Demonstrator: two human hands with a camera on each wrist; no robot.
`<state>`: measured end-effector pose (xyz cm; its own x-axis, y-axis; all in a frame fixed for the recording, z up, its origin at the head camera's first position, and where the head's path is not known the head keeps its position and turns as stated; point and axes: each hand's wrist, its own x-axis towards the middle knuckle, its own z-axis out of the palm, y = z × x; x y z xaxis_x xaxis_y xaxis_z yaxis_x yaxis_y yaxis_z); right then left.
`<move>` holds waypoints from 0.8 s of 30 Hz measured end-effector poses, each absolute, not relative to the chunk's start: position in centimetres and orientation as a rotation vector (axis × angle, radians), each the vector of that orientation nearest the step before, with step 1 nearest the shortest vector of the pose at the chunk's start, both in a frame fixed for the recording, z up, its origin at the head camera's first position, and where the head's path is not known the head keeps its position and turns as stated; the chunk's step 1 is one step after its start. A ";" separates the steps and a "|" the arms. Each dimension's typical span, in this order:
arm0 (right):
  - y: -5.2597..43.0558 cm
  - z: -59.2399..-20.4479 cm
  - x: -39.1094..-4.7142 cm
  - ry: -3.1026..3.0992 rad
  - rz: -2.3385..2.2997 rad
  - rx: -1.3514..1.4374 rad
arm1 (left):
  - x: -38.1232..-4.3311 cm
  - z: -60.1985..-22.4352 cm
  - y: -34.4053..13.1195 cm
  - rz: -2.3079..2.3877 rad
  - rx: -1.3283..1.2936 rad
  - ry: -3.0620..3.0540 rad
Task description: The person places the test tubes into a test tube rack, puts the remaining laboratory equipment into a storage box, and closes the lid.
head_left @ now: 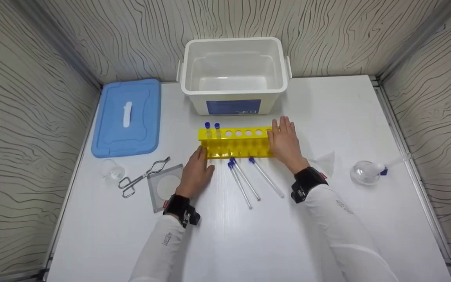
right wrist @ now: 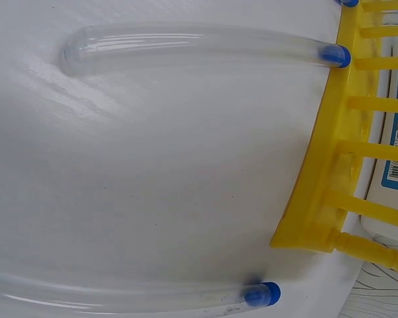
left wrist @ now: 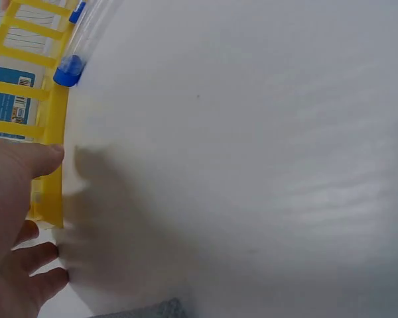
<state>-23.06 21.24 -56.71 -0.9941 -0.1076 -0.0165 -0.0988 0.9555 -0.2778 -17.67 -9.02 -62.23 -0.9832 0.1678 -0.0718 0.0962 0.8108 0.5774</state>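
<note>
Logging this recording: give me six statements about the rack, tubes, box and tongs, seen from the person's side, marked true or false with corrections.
1. The left hand and right hand both touch the rack. True.
2. The two tubes in the rack stand at its right end. False: they stand at its left end.
3. The lid is on the box. False: it lies on the table, left of the open box.
4. The tongs lie left of the left hand. True.
5. Loose tubes lie on the table in front of the rack. True.
6. Their caps are red. False: they are blue.
</note>
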 end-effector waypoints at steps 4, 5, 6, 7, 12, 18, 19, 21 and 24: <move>21.2 -56.6 -23.1 3.052 -0.442 -0.158 | -17.7 -62.6 -8.7 0.854 0.269 2.906; 21.2 -56.6 -23.1 3.046 -0.442 -0.154 | -17.7 -62.7 -8.6 0.831 0.276 2.914; 21.3 -56.6 -23.2 3.045 -0.440 -0.153 | -17.7 -62.8 -8.5 0.811 0.283 2.921; 21.3 -56.6 -23.2 3.047 -0.438 -0.151 | -17.6 -62.9 -8.4 0.793 0.290 2.927; 21.5 -56.5 -23.2 3.038 -0.449 -0.125 | -17.4 -63.1 -8.0 0.735 0.285 2.913; 21.8 -56.2 -23.2 2.979 -0.474 -0.123 | -17.1 -63.0 -8.0 0.719 0.273 2.913; 21.9 -56.1 -23.3 2.971 -0.501 -0.134 | -17.1 -63.0 -8.1 0.721 0.284 2.924; 22.1 -55.9 -23.3 2.945 -0.576 -0.155 | -17.1 -63.0 -8.3 0.718 0.312 2.940; 22.6 -55.6 -23.2 2.892 -0.732 -0.182 | -17.0 -63.0 -8.5 0.713 0.349 2.957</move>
<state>-23.17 22.62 -55.58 -0.9810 -0.1543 -0.1177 -0.0797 0.8732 -0.4808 -17.01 -8.50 -63.02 -0.9710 0.2381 -0.0238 0.2011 0.8658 0.4582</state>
